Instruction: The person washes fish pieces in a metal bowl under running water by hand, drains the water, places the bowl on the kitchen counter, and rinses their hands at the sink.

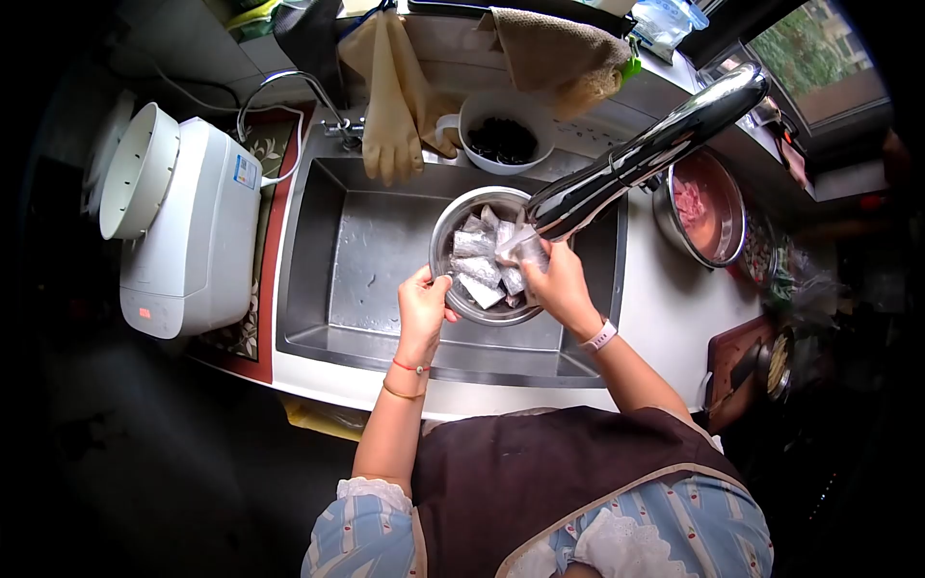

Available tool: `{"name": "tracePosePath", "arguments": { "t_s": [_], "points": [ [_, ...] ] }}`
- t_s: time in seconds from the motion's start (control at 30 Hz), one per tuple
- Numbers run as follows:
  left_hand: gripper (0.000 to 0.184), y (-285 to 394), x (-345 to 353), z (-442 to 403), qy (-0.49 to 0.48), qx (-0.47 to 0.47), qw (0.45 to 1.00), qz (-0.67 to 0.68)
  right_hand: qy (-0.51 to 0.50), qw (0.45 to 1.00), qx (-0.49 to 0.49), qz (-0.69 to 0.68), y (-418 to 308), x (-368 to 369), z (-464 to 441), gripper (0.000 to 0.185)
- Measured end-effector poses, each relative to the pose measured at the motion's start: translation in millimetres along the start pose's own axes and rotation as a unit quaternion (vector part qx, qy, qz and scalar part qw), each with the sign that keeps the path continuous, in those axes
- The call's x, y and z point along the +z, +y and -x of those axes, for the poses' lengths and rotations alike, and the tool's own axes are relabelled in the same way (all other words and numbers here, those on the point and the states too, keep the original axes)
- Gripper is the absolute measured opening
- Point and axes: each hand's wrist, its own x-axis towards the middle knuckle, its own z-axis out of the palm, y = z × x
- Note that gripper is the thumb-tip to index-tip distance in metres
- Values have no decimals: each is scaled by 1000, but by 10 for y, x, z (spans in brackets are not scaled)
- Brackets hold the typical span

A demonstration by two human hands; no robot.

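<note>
A round metal bowl (441, 231) is held over the sink (371, 255), with several silvery cut fish pieces (474, 270) inside. My left hand (422, 303) grips the bowl's left rim between thumb and fingers. At the bowl's right side, my right hand (561, 284) is closed on a piece of fish (521, 247), raised above the others. The chrome faucet (636, 159) reaches down from the upper right, its end close to that piece and the bowl's rim. Whether water is running, I cannot tell.
Behind the sink stand a white pot (472, 120) with dark contents and hanging rubber gloves (390, 135). A metal bowl with pink meat (690, 204) sits on the right counter, near a cutting board (737, 371). A white appliance (188, 241) stands left, beside a thin tap (344, 125).
</note>
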Motion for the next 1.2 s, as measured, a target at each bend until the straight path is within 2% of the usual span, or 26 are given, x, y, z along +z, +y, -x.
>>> {"name": "tracePosePath", "arguments": {
  "t_s": [0.03, 0.1, 0.13, 0.17, 0.23, 0.27, 0.37, 0.4, 0.43, 0.5, 0.57, 0.63, 0.67, 0.73, 0.77, 0.83, 0.87, 0.9, 1.0, 1.03, 1.1, 1.13, 1.17, 1.2],
  "points": [
    [11, -20, -8, -12, -4, -1, 1000, 4, -26, 999, 29, -17, -51, 19, 29, 48],
    [11, -49, 16, -16, -10, -3, 1000, 14, -119, 992, -18, -34, 64, 135, 41, 66],
    [11, -60, 31, -10, -15, -6, 1000, 23, -99, 984, -134, 65, 4, 161, 63, 82],
    [11, -55, 51, 3, -16, -7, 1000, 23, -99, 984, -133, 65, -100, 158, 63, 82],
    [11, -38, 80, 37, -17, -8, 1000, 20, -139, 952, -87, 260, -282, 126, 73, 87],
    [11, -43, 76, 38, -18, -9, 1000, 19, -122, 942, -105, 295, -201, 168, 63, 88],
    [10, -50, 54, 40, -15, -8, 1000, 24, -146, 932, -102, 317, -120, 126, 2, 84],
    [10, -35, 40, 38, -12, -12, 1000, 26, -122, 932, -126, 316, -82, 115, -7, 76],
    [10, -23, 24, 40, -7, -18, 999, 29, -125, 932, -127, 315, -79, 92, -3, 76],
    [9, -6, -2, 28, -8, -22, 999, 31, -96, 955, -137, 244, -118, 28, 17, 69],
    [9, -5, -8, 18, -11, -25, 999, 33, -87, 959, -125, 238, -180, -19, 20, 63],
    [9, -3, -12, 18, -15, -19, 999, 31, -119, 898, -287, 311, -191, -75, 6, 57],
    [9, 13, -3, 21, -15, -20, 999, 30, -118, 899, -286, 311, -191, -70, 0, 57],
    [10, 52, 46, 41, -28, -19, 999, 13, -170, 859, -362, 318, -189, -47, -7, 56],
    [10, 50, 70, 46, -30, -20, 999, 11, -169, 860, -360, 318, -192, -19, -21, 56],
    [11, 46, 121, 59, -47, -14, 999, -18, -210, 850, -325, 357, -194, 54, -69, 55],
    [11, 59, 144, 68, -46, -11, 999, -15, -226, 865, -297, 336, -174, 78, -89, 46],
    [11, 55, 135, 60, -46, -11, 999, -16, -225, 866, -296, 335, -128, 101, -113, 46],
    [11, 31, 100, 29, -39, -43, 998, -35, -249, 932, -193, 178, 42, 116, -270, 33],
    [11, 24, 89, 34, -42, -45, 997, -42, -222, 957, -154, 110, 43, 115, -295, 30],
    [12, -4, 56, 44, -44, -49, 997, -48, -184, 982, 9, 48, 39, 32, -297, 25],
    [12, -21, 40, 39, -45, -41, 997, -49, -186, 979, 78, -38, 20, -16, -335, 25],
    [13, -32, 24, 36, -46, -33, 997, -49, -194, 972, 113, -70, 182, 4, -371, 24],
    [13, -35, 5, 37, -46, -34, 997, -49, -160, 978, 77, -110, 326, 45, -354, 24]
  ]
}}
